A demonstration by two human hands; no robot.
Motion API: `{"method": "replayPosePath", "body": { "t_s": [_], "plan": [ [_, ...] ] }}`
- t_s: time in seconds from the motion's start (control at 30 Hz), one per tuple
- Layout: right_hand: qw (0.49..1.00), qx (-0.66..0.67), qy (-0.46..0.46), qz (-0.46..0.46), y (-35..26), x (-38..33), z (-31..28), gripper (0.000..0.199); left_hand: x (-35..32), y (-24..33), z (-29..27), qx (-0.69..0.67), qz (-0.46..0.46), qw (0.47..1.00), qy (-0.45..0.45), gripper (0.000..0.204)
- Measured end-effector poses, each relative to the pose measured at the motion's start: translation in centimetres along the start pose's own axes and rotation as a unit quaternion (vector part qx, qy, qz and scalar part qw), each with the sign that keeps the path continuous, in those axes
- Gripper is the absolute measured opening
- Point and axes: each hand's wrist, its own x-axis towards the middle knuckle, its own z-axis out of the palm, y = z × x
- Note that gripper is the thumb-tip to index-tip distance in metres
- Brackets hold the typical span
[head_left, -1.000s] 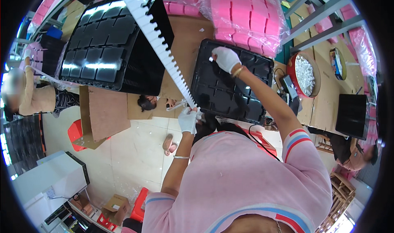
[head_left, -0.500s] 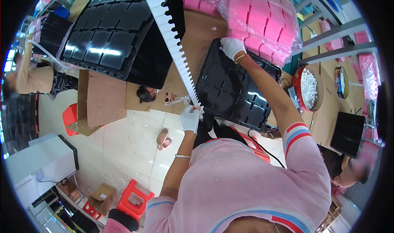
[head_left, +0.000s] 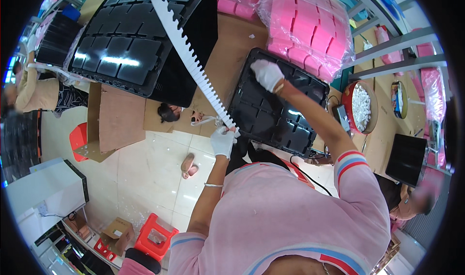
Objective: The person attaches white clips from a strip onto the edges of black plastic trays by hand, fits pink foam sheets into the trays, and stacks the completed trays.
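Note:
My left hand (head_left: 222, 141), in a white glove, is closed round the lower end of a long white strip (head_left: 186, 57) with notches along one edge. The strip slants up and to the left, passing in front of the stacked black trays. My right hand (head_left: 267, 75), also gloved, is over the far left part of a black moulded tray (head_left: 276, 105) with rectangular compartments. Its fingers are bunched and pressed together; whether they hold something small is hidden.
Plastic-wrapped pink foam blocks (head_left: 310, 28) sit just beyond the tray. A tall stack of black trays (head_left: 126, 47) stands at far left, near a cardboard box (head_left: 123, 115). To the right is a round tub of white pieces (head_left: 361, 105). Other people work nearby.
My right hand has moved back from the tray's far edge beside the pink foam, down and left over the tray. The strip's upper end has swung left; my left hand keeps its hold.

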Motion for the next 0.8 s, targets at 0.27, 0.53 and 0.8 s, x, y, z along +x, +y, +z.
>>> {"method": "replayPosePath", "body": {
  "t_s": [0.27, 0.53, 0.8],
  "plan": [
    [0.950, 0.251, -0.053, 0.180, -8.8, -5.9, -6.7, 0.006, 0.5, -1.3, -0.6, -0.028, -0.012, 0.999, -0.009, 0.014],
    [0.990, 0.028, -0.001, 0.138, 1.8, -0.3, -4.0, 0.009, -0.5, 1.6, 0.1, 0.013, -0.014, 1.000, -0.018, 0.010],
    [0.981, -0.070, -0.096, 0.154, 3.0, 3.0, -2.0, 0.011, -0.3, 0.9, 0.0, 0.022, 0.002, 1.000, 0.004, 0.011]
  ]
}}
